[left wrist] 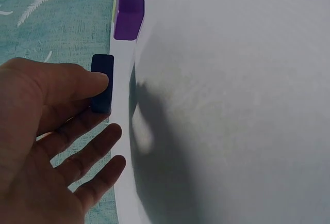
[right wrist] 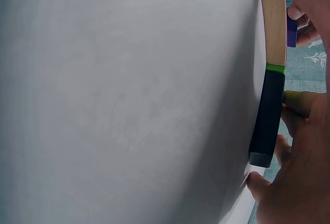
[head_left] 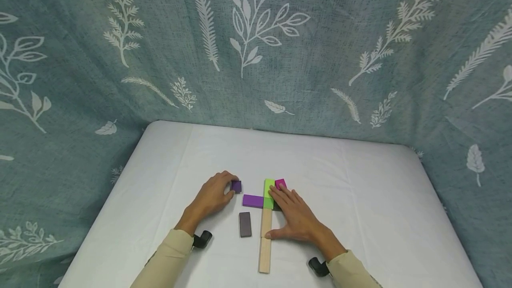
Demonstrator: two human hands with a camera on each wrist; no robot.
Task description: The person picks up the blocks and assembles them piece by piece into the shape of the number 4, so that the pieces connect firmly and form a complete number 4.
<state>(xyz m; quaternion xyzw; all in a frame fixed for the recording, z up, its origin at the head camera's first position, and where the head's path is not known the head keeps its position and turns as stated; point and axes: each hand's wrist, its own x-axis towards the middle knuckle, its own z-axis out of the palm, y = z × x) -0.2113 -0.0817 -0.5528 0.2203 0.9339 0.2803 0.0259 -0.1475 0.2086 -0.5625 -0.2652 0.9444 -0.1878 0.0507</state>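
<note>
Thumb and fingers of my left hand [head_left: 214,194] pinch a small dark purple block [head_left: 237,186], just left of a row of blocks. In the left wrist view that block [left wrist: 102,92] sits between thumb and index finger, the other fingers spread. My right hand [head_left: 296,217] lies over the row's right side with its fingers extended. Its fingertips are at the lime green block [head_left: 269,186] and the magenta block [head_left: 281,183], its thumb beside the wooden blocks [head_left: 266,225]. A black block [right wrist: 268,113] is partly hidden under this hand in the head view.
A purple block [head_left: 253,201] juts left from the green part of the row. Separately, a grey-brown block [head_left: 245,224] lies left of the wooden blocks. All rest on a white-covered table [head_left: 380,181], with a patterned blue-green curtain [head_left: 320,70] behind and at the sides.
</note>
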